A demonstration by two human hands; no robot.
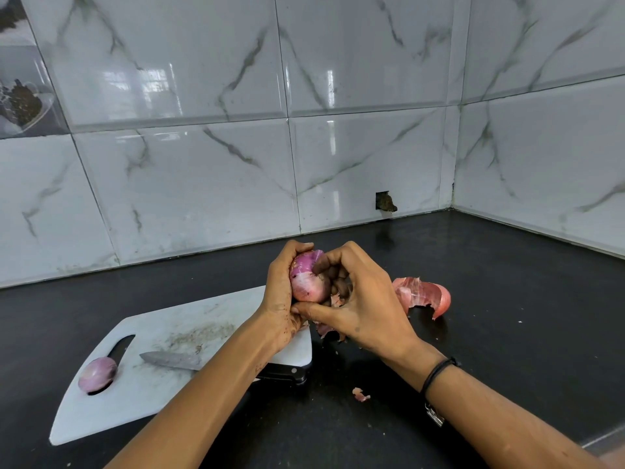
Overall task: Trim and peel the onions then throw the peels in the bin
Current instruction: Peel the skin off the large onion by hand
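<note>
The left hand (pixel 280 299) holds a partly peeled onion (pixel 306 282) raised above the black tabletop (pixel 507 299), by the far right corner of the white cutting board (pixel 189 319). Its grip is curled round the onion's left side. The right hand (pixel 362 299) grip is closed on the onion's right side, fingers curled against the skin and thumb beneath, with peel fragments (pixel 326 328) below the palm. A second onion (pixel 97 374) lies on the board at its handle slot, with the knife (pixel 169 360) beside it. A large peel (pixel 422 296) lies right of the hands, and a small scrap (pixel 360 395) lies nearer the person.
</note>
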